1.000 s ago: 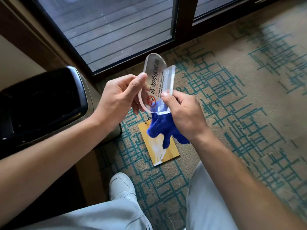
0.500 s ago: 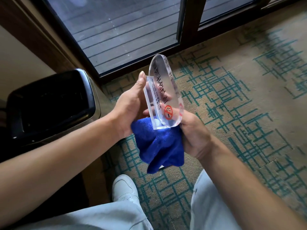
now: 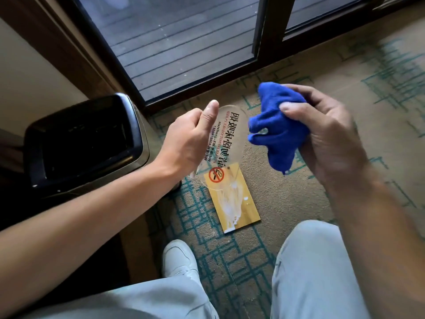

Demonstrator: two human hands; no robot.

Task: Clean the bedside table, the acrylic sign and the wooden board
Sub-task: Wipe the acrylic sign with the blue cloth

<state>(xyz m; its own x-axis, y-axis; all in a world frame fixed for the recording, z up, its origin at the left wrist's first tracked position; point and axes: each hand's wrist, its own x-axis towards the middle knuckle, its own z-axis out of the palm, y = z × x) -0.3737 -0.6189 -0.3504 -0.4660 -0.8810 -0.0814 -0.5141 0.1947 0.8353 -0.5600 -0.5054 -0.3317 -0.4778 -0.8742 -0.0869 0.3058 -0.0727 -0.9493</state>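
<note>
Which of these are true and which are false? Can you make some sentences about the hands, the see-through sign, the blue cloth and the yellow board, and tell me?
1. The left hand holds the clear acrylic sign. True.
2. The blue cloth is lying on the carpet. False: the right hand holds it bunched up in the air.
3. The wooden board lies on the carpet with a white smear on it. True.
4. The cloth is pressed flat over the sign. False: it sits beside the sign's right edge.
5. The black bin stands to the right of the board. False: it is to the left.
</note>
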